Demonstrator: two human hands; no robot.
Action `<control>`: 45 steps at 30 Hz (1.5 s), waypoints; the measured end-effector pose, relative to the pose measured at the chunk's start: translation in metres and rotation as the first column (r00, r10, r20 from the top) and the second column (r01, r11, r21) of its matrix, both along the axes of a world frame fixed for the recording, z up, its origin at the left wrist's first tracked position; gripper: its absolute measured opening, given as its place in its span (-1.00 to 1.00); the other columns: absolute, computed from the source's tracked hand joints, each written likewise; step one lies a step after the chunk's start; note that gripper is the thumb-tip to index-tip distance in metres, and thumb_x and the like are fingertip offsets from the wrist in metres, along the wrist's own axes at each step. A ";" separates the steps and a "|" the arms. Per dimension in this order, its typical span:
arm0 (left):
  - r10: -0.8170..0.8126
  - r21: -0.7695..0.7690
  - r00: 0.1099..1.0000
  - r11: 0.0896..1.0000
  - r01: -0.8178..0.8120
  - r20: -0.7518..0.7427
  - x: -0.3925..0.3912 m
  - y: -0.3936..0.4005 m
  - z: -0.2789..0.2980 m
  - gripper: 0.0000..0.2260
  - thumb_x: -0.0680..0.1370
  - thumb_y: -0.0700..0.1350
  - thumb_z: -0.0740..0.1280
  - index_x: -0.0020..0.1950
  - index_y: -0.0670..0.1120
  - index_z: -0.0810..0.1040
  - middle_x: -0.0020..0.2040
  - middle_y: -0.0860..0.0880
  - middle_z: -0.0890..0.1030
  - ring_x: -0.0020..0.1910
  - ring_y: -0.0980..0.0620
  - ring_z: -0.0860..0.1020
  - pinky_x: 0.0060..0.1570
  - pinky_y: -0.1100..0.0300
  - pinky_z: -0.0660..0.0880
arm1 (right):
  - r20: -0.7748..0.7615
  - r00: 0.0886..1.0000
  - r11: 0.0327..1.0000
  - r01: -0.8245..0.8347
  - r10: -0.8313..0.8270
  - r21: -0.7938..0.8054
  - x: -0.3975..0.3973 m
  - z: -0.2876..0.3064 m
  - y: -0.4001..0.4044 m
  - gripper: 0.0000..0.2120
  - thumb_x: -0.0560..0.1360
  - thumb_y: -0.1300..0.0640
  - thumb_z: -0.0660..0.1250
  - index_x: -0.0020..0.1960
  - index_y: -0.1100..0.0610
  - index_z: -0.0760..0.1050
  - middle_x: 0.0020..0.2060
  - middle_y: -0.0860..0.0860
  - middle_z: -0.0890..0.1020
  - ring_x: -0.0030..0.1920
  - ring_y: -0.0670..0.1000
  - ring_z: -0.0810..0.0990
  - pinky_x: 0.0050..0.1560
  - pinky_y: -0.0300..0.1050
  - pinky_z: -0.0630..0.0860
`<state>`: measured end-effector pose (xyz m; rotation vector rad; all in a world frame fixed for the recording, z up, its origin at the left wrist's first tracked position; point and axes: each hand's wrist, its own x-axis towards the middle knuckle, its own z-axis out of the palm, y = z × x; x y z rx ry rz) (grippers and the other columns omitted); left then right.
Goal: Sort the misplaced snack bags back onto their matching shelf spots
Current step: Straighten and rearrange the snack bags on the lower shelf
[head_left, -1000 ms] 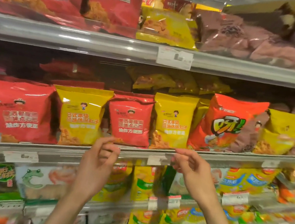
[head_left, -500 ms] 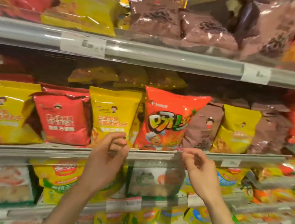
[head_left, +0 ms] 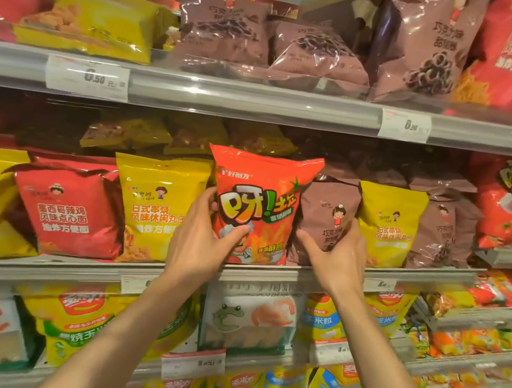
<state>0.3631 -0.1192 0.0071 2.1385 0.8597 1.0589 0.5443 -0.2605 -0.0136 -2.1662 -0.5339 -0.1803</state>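
Note:
An orange-red snack bag (head_left: 261, 194) with a tomato picture stands upright on the middle shelf (head_left: 419, 280), between a yellow bag (head_left: 154, 207) and a brown bag (head_left: 328, 216). My left hand (head_left: 203, 239) grips its lower left edge, thumb across the front. My right hand (head_left: 335, 258) holds its lower right edge and also rests against the brown bag. More orange-red bags of the same kind (head_left: 510, 206) stand at the far right of that shelf.
The middle shelf also carries a red bag (head_left: 69, 206), another yellow bag (head_left: 388, 226) and more brown bags (head_left: 444, 232). The upper shelf (head_left: 250, 99) holds brown, yellow and red bags. Lower shelves hold yellow, white and blue bags. The floor shows at bottom right.
The view has shifted right along the shelves. Both hands, empty and near the shelf edge before, have risen and closed on the orange-red bag's lower sides.

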 end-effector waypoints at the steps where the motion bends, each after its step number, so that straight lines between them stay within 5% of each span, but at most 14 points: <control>1: 0.009 0.007 1.000 1.000 -0.009 0.002 0.001 0.001 0.000 -0.30 0.42 0.27 0.49 0.45 0.14 0.26 0.31 0.10 0.57 0.22 0.05 0.59 0.04 0.09 0.57 | 0.009 1.000 1.000 0.010 -0.010 -0.006 0.002 -0.001 0.003 0.08 0.34 -0.34 0.49 0.59 0.22 0.11 0.40 0.25 0.38 0.44 0.25 0.32 0.45 0.11 0.28; 14: 0.066 0.086 0.997 0.994 -0.070 0.049 -0.006 0.014 -0.005 -0.36 0.45 0.22 0.50 0.42 0.03 0.35 0.23 0.02 0.63 0.15 -0.02 0.63 -0.03 0.07 0.58 | -0.083 0.982 0.961 -0.146 0.170 0.237 0.019 -0.006 -0.006 0.01 0.27 -0.27 0.57 0.54 0.09 0.22 0.43 0.05 0.44 0.42 0.06 0.44 0.44 0.08 0.40; 21: 0.038 0.104 0.998 0.994 -0.043 0.041 -0.003 0.006 -0.002 -0.32 0.44 0.23 0.50 0.46 0.05 0.34 0.29 0.06 0.60 0.21 0.01 0.60 0.04 0.06 0.57 | 0.054 0.997 0.997 -0.049 0.047 0.051 0.017 -0.006 0.000 0.04 0.30 -0.36 0.50 0.56 0.16 0.20 0.40 0.16 0.44 0.43 0.18 0.40 0.42 0.11 0.39; 29: 0.039 0.108 0.999 0.993 -0.040 0.008 -0.003 0.004 -0.001 -0.27 0.45 0.24 0.48 0.50 0.01 0.28 0.33 0.00 0.59 0.25 -0.06 0.59 0.07 -0.01 0.60 | -0.013 0.985 0.982 -0.175 0.174 -0.070 0.021 -0.003 -0.016 0.05 0.34 -0.46 0.36 0.62 0.07 0.10 0.51 0.13 0.34 0.52 0.14 0.29 0.51 0.11 0.29; 36: 0.016 0.047 0.998 0.999 -0.019 0.054 -0.008 0.002 0.002 -0.27 0.44 0.22 0.50 0.47 0.02 0.26 0.17 0.05 0.66 0.05 0.01 0.67 -0.03 0.03 0.62 | -0.001 0.987 0.982 -0.161 0.162 -0.102 0.019 0.000 -0.024 -0.16 0.48 -0.27 0.39 0.58 0.11 0.18 0.48 0.15 0.36 0.47 0.16 0.37 0.44 0.08 0.36; 41: 0.052 -0.053 0.981 0.998 -0.043 0.188 -0.014 0.003 0.015 -0.36 0.43 0.19 0.52 0.39 0.03 0.34 -0.03 0.15 0.64 -0.33 0.25 0.59 -0.24 0.22 0.52 | 0.013 0.987 0.983 -0.156 0.158 -0.092 0.020 -0.001 -0.023 -0.19 0.48 -0.26 0.40 0.56 0.12 0.22 0.45 0.14 0.39 0.43 0.16 0.41 0.42 0.09 0.40; 45: 0.001 -0.099 0.976 0.995 0.021 0.217 -0.021 0.001 0.023 -0.39 0.41 0.16 0.55 0.35 0.06 0.38 -0.13 0.16 0.59 -0.38 0.16 0.50 -0.30 0.17 0.42 | 0.034 0.991 0.989 -0.131 0.133 -0.065 0.022 0.000 -0.024 -0.27 0.46 -0.26 0.41 0.48 0.12 0.33 0.31 0.13 0.45 0.26 0.15 0.54 0.30 0.10 0.50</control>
